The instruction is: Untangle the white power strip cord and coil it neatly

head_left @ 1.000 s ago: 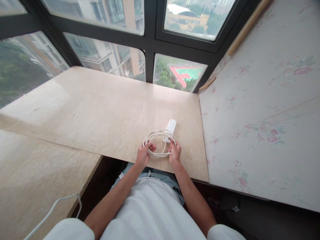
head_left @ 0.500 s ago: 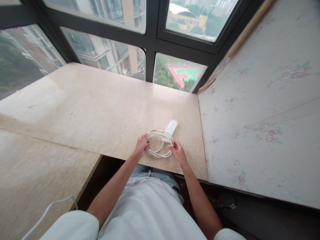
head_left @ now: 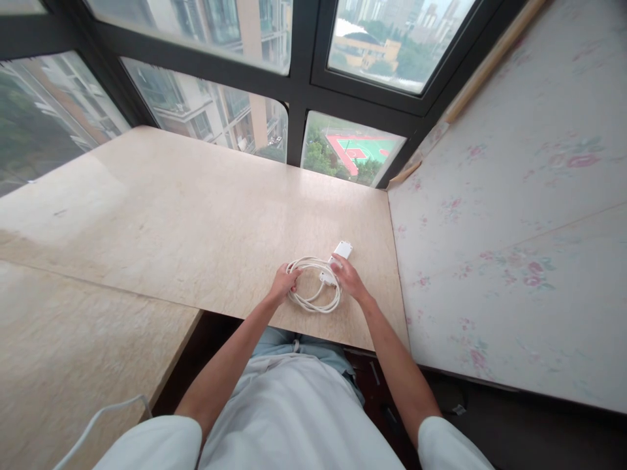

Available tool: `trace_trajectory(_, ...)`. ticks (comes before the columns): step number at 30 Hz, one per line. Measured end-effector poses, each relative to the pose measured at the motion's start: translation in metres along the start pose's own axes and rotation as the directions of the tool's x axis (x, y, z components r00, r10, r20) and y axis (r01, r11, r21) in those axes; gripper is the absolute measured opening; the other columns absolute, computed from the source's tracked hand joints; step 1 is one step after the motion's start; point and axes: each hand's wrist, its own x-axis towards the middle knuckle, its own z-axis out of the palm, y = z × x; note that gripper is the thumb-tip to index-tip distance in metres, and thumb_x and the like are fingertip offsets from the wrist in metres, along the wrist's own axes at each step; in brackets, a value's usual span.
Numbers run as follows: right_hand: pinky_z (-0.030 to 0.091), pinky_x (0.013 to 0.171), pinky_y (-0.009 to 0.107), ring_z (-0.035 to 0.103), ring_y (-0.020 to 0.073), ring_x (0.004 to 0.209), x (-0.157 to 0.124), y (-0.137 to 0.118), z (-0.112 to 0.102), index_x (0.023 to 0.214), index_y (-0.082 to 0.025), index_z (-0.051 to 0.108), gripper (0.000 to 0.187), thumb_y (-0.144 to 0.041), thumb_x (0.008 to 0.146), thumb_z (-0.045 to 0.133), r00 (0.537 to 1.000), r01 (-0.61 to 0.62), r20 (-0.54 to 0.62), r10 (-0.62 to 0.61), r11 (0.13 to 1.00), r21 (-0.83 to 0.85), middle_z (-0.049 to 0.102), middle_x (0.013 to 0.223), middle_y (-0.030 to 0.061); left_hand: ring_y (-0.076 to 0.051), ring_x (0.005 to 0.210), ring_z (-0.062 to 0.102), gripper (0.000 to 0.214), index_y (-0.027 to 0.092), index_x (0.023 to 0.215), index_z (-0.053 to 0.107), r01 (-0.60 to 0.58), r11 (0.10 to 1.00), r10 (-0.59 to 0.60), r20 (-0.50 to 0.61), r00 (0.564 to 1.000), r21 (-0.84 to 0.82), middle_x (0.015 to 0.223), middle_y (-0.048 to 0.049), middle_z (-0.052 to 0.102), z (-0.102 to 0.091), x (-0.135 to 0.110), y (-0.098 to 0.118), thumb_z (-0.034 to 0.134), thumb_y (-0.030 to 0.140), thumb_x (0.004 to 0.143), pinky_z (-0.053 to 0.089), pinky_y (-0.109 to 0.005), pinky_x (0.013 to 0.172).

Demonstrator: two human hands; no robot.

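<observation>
A white cable (head_left: 321, 308) lies wound in a loose coil of several loops near the front edge of the ledge. Its end runs to a white power strip (head_left: 342, 249), which lies tilted at the coil's upper right and is partly covered by loops and fingers. My left hand (head_left: 284, 282) is closed around the coil's left side, thumb on top of the loops. Over the coil's upper right and the middle of the strip, my right hand (head_left: 349, 277) has its fingers stretched out and apart; whether they touch the strip cannot be made out.
The beige stone ledge (head_left: 206, 222) spreads left and back to dark-framed windows (head_left: 296, 124). A floral wall panel (head_left: 490, 261) bounds it on the right. Another white cord (head_left: 100, 414) crosses the lower ledge at bottom left. Below the front edge is a dark gap (head_left: 210, 339).
My right hand has let go of the coil's right side and moved up toward the power strip. The left hand keeps its hold on the coil. The view has shifted slightly.
</observation>
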Motion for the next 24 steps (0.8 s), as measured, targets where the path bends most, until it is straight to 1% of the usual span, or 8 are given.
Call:
trace_trajectory(2,0.026,0.119,0.037,0.038,0.0176,0.134,0.013,0.007,-0.009,0.135,-0.015,0.051,0.057,-0.052,0.095,0.036,0.997,0.027,0.072,-0.024,0.999,-0.035,0.042,0.138,0.0088,-0.003,0.036,0.031,0.025,0.016,0.08,0.05,0.008,1.0,-0.009,0.025,1.0,0.014,0.051,0.0081,0.039,-0.001,0.001,0.002,0.072,0.019,0.07,0.023,-0.015,0.035)
trace_trajectory(4,0.019,0.121,0.04,0.033,0.0183,0.137,0.022,0.013,-0.017,0.13,-0.017,0.057,0.05,-0.046,0.095,0.038,0.982,0.099,0.176,-0.075,0.986,-0.133,0.042,0.139,0.0065,-0.003,0.035,0.03,0.024,0.016,0.079,0.049,0.022,1.0,-0.023,0.052,0.998,0.018,0.05,0.0084,0.037,-0.001,0.003,0.004,0.071,0.023,0.072,0.022,-0.015,0.035)
trace_trajectory(5,0.018,0.121,0.041,0.031,0.0188,0.138,0.024,0.015,-0.019,0.127,-0.018,0.06,0.047,-0.044,0.095,0.039,0.972,0.137,0.216,-0.096,0.973,-0.183,0.043,0.138,0.0059,-0.003,0.035,0.029,0.025,0.016,0.079,0.049,0.029,0.999,-0.03,0.061,0.998,0.012,0.05,0.0085,0.036,-0.002,0.003,0.005,0.071,0.025,0.072,0.021,-0.015,0.034)
trace_trajectory(7,0.02,0.119,0.041,0.031,0.0191,0.137,0.025,0.017,-0.022,0.121,-0.02,0.064,0.043,-0.043,0.095,0.039,0.961,0.2,0.242,-0.135,0.944,-0.264,0.045,0.136,0.0058,-0.003,0.034,0.027,0.027,0.017,0.077,0.047,0.036,0.999,-0.035,0.066,0.997,-0.014,0.051,0.0088,0.034,-0.003,0.004,0.007,0.07,0.029,0.073,0.018,-0.015,0.033)
trace_trajectory(11,0.028,0.113,0.035,0.041,0.0172,0.126,0.021,0.018,-0.023,0.111,-0.021,0.069,0.047,-0.051,0.096,0.035,0.965,0.253,0.154,-0.212,0.906,-0.339,0.053,0.124,0.0077,-0.002,0.035,0.025,0.033,0.018,0.074,0.041,0.009,0.994,-0.006,0.024,1.0,-0.112,0.052,0.0093,0.031,-0.007,0.004,0.007,0.07,0.034,0.073,0.015,-0.015,0.033)
trace_trajectory(14,0.028,0.111,0.033,0.043,0.0166,0.12,0.013,0.019,-0.022,0.11,-0.019,0.068,0.053,-0.054,0.097,0.03,0.968,0.249,0.074,-0.239,0.896,-0.368,0.054,0.12,0.0086,-0.002,0.035,0.025,0.036,0.019,0.075,0.038,-0.007,0.979,0.001,-0.029,1.0,-0.206,0.052,0.0099,0.029,-0.01,0.005,0.007,0.069,0.035,0.072,0.016,-0.015,0.033)
trace_trajectory(18,0.026,0.11,0.034,0.04,0.0181,0.121,-0.004,0.021,-0.02,0.112,-0.018,0.066,0.051,-0.053,0.097,0.031,0.976,0.17,-0.048,-0.214,0.876,-0.452,0.051,0.12,0.0098,-0.002,0.035,0.025,0.035,0.018,0.078,0.04,0.005,0.949,-0.029,-0.073,0.997,-0.316,0.052,0.0107,0.027,-0.015,0.006,0.006,0.069,0.035,0.07,0.019,-0.015,0.034)
trace_trajectory(24,0.024,0.108,0.035,0.038,0.0198,0.117,-0.025,0.017,-0.019,0.11,-0.018,0.062,0.046,-0.053,0.096,0.037,0.971,0.072,-0.152,-0.184,0.832,-0.55,0.048,0.119,0.0098,-0.003,0.036,0.028,0.035,0.014,0.087,0.052,0.048,0.923,-0.072,-0.047,0.996,-0.383,0.048,0.0113,0.027,-0.017,0.003,0.001,0.073,0.036,0.068,0.027,-0.017,0.037)
